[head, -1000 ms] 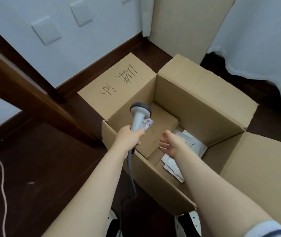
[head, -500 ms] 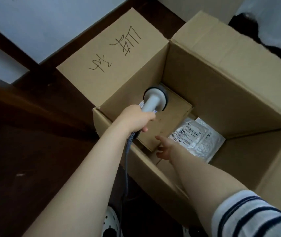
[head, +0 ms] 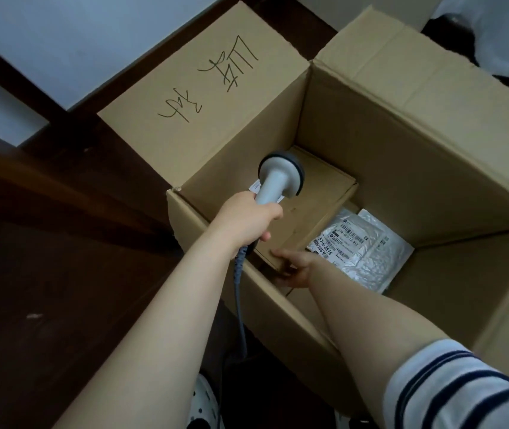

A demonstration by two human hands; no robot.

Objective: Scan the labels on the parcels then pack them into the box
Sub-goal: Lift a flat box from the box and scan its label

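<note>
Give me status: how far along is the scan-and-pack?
Done: padded envelopes already lie in the big box. In hand: the left hand aims the scanner at a brown carton inside the box, while the right hand grips its corner. Left: no other parcels in view, so cannot tell.

Left hand, right hand, both curled

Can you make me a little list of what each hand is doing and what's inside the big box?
Big box: open, flaps folded out
Left hand: grips the scanner, pointing down inside the box
Right hand: holds the near corner of the brown parcel
Inside: brown parcel, with a white parcel beside it, label facing up
</note>
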